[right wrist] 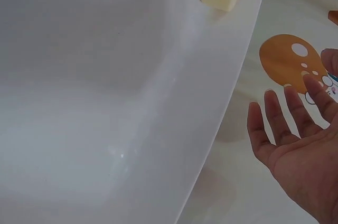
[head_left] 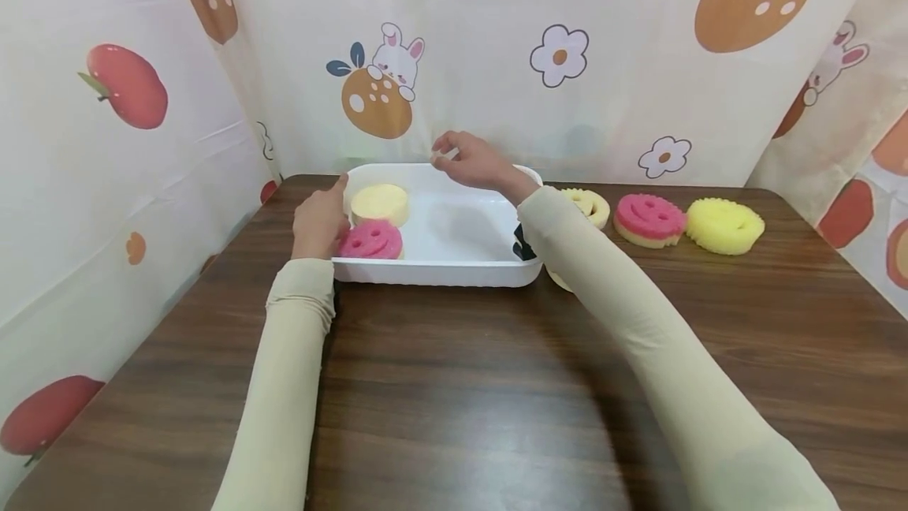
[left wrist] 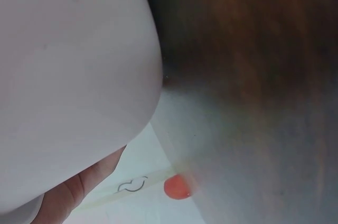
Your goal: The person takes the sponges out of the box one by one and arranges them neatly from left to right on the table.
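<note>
In the centre of the head view, one white rectangular plastic tub [head_left: 454,270] sits on the dark wood-grain bench [head_left: 454,400]. Two sponges lie at its left end: a pale yellow round sponge [head_left: 380,204] toward the back and a pink smiley-face sponge [head_left: 371,240] in front of it, the two just beside each other.

Your left hand [head_left: 318,219] rests against the tub's left rim, beside the pink sponge; whether its fingers curl on the rim cannot be told. Your right hand [right wrist: 298,142] hovers over the tub's far rim with fingers spread and relaxed, its grip holding nothing.

Right of the tub, three more smiley sponges lie in a row: a pale yellow one [head_left: 592,206] partly hidden behind your right sleeve, a pink-topped one [head_left: 649,220], and a bright yellow one [head_left: 724,225] farthest right. Your right forearm crosses the tub's right end and hides part of a small dark object [head_left: 523,245] there. A cartoon-printed cloth [head_left: 496,61] walls the bench.
</note>
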### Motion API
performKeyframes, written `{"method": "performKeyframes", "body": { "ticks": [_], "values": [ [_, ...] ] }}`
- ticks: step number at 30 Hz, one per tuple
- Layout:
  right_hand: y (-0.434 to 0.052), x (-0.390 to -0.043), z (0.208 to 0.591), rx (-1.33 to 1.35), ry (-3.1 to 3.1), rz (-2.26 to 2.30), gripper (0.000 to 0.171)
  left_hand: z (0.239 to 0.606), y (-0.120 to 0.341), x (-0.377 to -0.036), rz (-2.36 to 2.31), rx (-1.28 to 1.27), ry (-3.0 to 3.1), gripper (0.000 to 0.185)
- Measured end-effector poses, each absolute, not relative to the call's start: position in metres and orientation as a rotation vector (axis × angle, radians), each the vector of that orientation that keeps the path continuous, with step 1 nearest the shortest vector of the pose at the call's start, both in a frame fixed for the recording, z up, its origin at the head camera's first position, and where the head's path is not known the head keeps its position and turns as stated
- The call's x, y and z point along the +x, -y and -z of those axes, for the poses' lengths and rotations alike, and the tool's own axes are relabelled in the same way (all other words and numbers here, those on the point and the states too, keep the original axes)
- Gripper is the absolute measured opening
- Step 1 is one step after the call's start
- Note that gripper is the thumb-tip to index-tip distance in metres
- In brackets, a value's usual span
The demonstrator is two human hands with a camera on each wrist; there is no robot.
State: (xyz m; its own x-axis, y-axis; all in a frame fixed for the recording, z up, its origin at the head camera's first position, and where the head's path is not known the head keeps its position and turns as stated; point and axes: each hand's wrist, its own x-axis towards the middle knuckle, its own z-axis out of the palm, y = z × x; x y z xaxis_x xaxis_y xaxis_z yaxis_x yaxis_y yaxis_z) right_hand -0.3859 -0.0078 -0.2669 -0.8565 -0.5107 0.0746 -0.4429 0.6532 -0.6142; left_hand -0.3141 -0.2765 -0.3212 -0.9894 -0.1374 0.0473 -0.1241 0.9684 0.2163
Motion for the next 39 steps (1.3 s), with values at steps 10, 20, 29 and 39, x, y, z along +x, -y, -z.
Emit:
{"method": "performKeyframes", "body": {
  "ticks": [10,20,29,39],
  "values": [
    [0.015,-0.393,0.276,-0.789,-2.734,1.024,0.042,0.321,0.277,-0.314,0.322,0.198,3.038,0.082],
    [0.028,-0.398,0.286,-0.851,-2.741,0.998,0.042,0.319,0.279,-0.315,0.332,0.221,3.053,0.083],
    [0.029,-0.401,0.3,-0.846,-2.732,0.979,0.04,0.322,0.273,-0.315,0.319,0.216,3.073,0.084],
    [0.043,-0.407,0.298,-0.831,-2.737,0.913,0.043,0.322,0.276,-0.319,0.31,0.185,3.037,0.083]
  ]
}}
